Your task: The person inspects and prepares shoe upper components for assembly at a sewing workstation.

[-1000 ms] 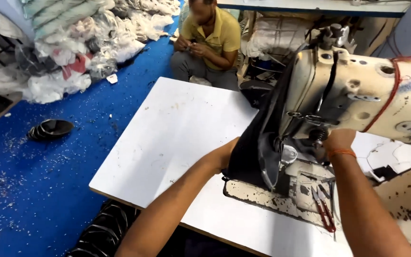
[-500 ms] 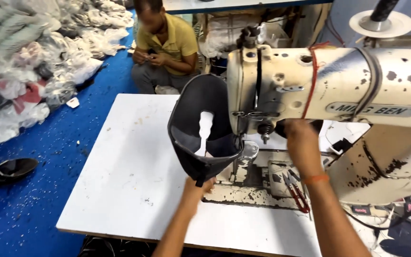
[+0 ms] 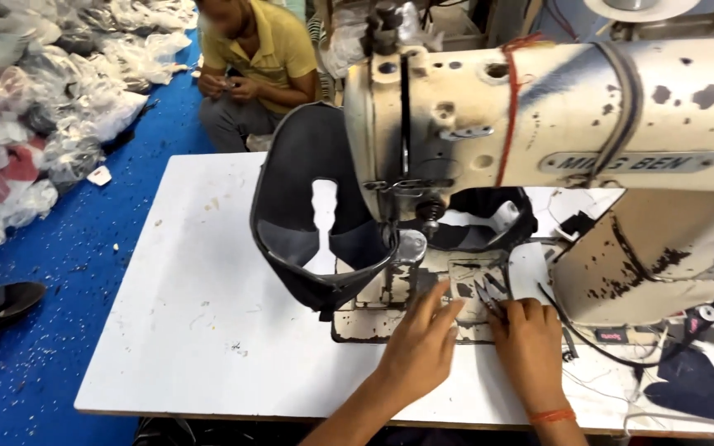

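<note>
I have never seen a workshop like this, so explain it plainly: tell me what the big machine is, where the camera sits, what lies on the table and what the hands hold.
The camera is worn on the worker's head and looks down at their own two hands. The large cream, chipped machine is an industrial sewing machine standing on a white table. A dark shoe upper, the top part of a shoe before it gets a sole, hangs on the machine near the needle. The left hand rests flat on the worn metal base plate, holding nothing. The right hand lies beside it, fingertips at a small pair of thread snips; whether they have closed on it is unclear. Across the table another person in a yellow shirt sits on the blue floor, beside heaps of bagged material.
</note>
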